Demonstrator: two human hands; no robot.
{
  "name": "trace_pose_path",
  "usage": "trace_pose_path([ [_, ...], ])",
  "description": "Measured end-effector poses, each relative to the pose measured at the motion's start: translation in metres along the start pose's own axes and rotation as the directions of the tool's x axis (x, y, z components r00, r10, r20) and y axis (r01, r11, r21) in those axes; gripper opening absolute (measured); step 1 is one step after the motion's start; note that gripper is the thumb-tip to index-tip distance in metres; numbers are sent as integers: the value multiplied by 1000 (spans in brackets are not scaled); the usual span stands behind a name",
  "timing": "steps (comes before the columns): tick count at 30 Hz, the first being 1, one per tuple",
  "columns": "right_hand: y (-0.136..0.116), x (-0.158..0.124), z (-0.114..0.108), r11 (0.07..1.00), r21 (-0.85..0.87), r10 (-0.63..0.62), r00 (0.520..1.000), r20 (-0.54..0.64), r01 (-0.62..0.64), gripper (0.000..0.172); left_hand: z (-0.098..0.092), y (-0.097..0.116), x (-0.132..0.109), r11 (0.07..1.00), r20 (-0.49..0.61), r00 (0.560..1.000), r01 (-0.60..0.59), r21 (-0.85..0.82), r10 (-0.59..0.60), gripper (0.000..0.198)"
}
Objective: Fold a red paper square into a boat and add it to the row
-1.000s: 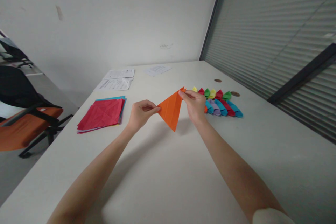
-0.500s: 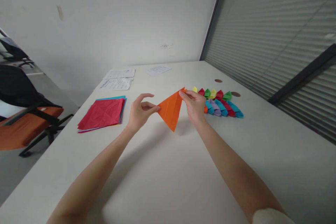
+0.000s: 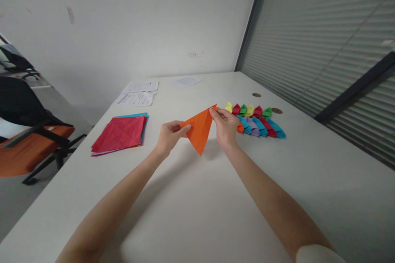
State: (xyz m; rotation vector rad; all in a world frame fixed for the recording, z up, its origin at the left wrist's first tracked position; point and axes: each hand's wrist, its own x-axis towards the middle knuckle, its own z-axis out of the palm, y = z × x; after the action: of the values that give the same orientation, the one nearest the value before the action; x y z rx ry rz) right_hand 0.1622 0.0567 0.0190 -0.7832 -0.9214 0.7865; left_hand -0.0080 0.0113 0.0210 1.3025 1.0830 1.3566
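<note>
A folded sheet of orange paper (image 3: 200, 130) is held up above the white table, roughly triangular, with one point hanging down. My left hand (image 3: 171, 134) pinches its left corner between thumb and fingers. At the top right corner, my right hand (image 3: 226, 126) grips the folded layers near the tip. Just beyond my right hand lie two rows of small folded paper pieces (image 3: 254, 125) in yellow, red, green, blue, purple and orange, partly hidden by that hand. To the left rests a stack of coloured paper sheets (image 3: 120, 133), red on top.
Printed white pages (image 3: 137, 93) lie at the table's back left, with another sheet (image 3: 185, 82) at the back. Two round brown discs (image 3: 277, 111) sit near the right edge, beside the blinds (image 3: 327, 41). An orange-seated chair (image 3: 37, 144) stands left of the table (image 3: 197, 205).
My left hand has moved slightly right and taken a fuller pinch, its raised fingers now closed behind the orange paper. The paper and my right hand have shifted a little left.
</note>
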Motion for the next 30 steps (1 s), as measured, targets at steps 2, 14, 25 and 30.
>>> trace_pose_path([
  [2,0,-2,1,1000,3,5,1000,11,-5,23,1,-2,0,999,-20,1000,10,-39,-11,40],
  [14,3,-2,1,980,153,114,991,72,-124,21,-3,-1,0,987,-92,985,-141,83,148,39],
  [25,-2,-2,1,951,231,188,978,92,-204,21,-4,2,0,963,-83,976,-182,201,202,38],
  [30,-1,-2,1,955,215,193,978,82,-206,21,-9,4,1,915,-91,955,-241,323,284,31],
])
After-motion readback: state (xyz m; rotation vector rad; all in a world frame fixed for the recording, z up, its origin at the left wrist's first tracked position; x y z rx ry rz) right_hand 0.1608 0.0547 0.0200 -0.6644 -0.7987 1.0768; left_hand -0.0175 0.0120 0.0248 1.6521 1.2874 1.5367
